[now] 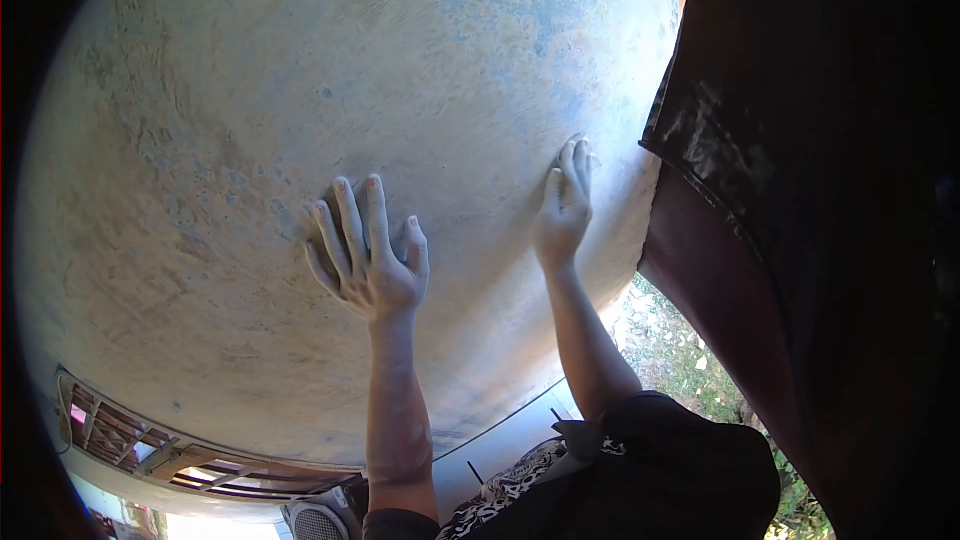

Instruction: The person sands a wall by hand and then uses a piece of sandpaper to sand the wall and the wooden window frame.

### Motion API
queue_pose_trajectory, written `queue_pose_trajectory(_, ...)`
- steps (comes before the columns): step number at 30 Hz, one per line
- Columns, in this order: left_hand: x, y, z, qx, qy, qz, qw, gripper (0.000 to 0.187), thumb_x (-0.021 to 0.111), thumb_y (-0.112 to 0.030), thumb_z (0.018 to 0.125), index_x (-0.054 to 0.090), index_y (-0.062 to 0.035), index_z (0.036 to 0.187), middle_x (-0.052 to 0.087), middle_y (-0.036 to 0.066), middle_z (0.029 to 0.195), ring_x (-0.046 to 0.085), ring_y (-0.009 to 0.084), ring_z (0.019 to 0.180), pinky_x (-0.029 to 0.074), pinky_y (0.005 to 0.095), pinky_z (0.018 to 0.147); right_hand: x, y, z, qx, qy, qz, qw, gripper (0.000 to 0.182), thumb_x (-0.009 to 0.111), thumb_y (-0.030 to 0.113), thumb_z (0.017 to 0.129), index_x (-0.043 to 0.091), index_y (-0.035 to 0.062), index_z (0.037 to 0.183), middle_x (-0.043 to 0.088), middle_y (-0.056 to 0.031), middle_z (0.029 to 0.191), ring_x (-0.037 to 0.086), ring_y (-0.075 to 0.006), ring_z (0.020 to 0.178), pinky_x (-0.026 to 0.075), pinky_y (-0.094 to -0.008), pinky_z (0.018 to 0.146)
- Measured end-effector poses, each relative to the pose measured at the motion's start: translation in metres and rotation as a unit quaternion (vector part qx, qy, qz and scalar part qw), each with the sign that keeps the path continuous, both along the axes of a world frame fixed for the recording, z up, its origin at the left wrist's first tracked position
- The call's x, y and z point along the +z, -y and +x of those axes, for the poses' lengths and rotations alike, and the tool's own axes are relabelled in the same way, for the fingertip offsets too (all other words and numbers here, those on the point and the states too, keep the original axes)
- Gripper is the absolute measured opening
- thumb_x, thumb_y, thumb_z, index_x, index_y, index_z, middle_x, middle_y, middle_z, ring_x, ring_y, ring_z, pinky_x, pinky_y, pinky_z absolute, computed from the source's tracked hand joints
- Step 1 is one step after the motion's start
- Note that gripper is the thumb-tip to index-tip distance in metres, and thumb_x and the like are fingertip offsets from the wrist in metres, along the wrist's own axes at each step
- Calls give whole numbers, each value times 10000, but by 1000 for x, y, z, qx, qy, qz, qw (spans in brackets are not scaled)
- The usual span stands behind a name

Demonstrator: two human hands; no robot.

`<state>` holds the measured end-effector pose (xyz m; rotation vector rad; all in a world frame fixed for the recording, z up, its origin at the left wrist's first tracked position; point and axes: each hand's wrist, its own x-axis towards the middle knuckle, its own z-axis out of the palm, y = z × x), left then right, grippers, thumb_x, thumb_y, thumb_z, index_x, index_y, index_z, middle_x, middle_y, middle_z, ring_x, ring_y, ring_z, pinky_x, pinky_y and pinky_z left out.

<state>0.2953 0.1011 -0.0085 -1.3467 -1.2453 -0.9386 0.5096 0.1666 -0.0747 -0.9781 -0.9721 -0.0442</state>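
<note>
A large pale surface [480, 80], scuffed and blotched with blue, fills most of the view. The person's left hand [375, 265] lies open against its middle, fingers spread. The right hand [565, 210] is open nearer its right edge, fingers closer together, touching it. A dark sheet [760, 130] hangs past that edge; a slatted frame [188, 462] runs along the lower left edge.

Sunlit foliage [680, 340] shows lower right — a slatted opening [185, 462] (brown-framed) lower left.
</note>
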Motion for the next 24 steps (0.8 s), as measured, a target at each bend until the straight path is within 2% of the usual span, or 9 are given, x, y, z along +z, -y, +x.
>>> queue_pose_trajectory(1,-1,0,2,10,0,11,1000,611,518,-532,1024,562,-224,1549,461,80,1662,385,329,1553,217,539,1249,10,3,-11,-23,-4,-26,999,438,518,190,1103,542,92,1529,389,-134,1674,251,-362,1595,202,-482,1316)
queue_pose_trajectory(2,-2,0,4,8,0,13,1000,611,518,-532,1024,562,-224,1549,461,80,1662,385,329,1553,217,539,1249,19,13,-25,35,15,-17,999,448,512,200,1106,528,106,1543,368,-135,1686,221,-377,1602,178,-493,1319)
queue_pose_trajectory(6,-1,0,4,-16,17,18,1000,569,548,-503,1015,597,-242,1519,504,63,1633,399,308,1545,197,512,1256,9,34,-49,44,158,19,986,411,495,252,1114,579,167,1506,366,-83,1690,241,-365,1601,166,-500,1320)
queue_pose_trajectory(8,-3,-1,2,-22,20,16,999,554,554,-508,1011,613,-261,1503,524,45,1620,401,280,1546,172,500,1268,-13,14,-34,-21,209,32,977,403,515,224,1107,601,172,1497,406,-89,1673,264,-378,1594,208,-505,1307)
queue_pose_trajectory(10,-3,-2,0,-22,-8,34,999,584,548,-483,1016,579,-212,1533,480,87,1648,394,330,1544,219,513,1240,-17,-8,-14,-68,150,54,985,390,530,164,1100,635,136,1474,474,-138,1630,299,-402,1579,280,-514,1274)
queue_pose_trajectory(15,-4,3,0,-14,-13,14,1000,585,552,-455,1015,565,-200,1541,479,90,1648,381,333,1549,220,510,1237,31,-20,6,-72,-34,67,995,397,557,165,1088,624,80,1470,467,-196,1622,296,-443,1568,276,-526,1271)
queue_pose_trajectory(16,-4,2,1,-19,-17,15,1000,586,555,-441,1014,560,-191,1544,478,94,1649,376,335,1551,220,510,1237,33,-15,-1,-73,-19,50,996,416,481,157,1119,569,36,1508,432,-239,1631,256,-423,1585,242,-484,1288)
queue_pose_trajectory(20,-4,2,7,-38,-6,22,999,585,555,-420,1014,556,-175,1545,469,107,1653,363,340,1557,222,511,1235,7,25,-47,16,108,64,992,405,562,169,1086,623,79,1477,438,-212,1634,286,-437,1571,269,-520,1273)
queue_pose_trajectory(24,-6,0,5,-45,-7,21,999,581,553,-399,1015,552,-161,1545,457,118,1660,355,345,1561,220,509,1234,-18,16,-25,-26,155,59,986,391,547,121,1075,648,94,1452,492,-214,1600,375,-472,1523,313,-531,1251)
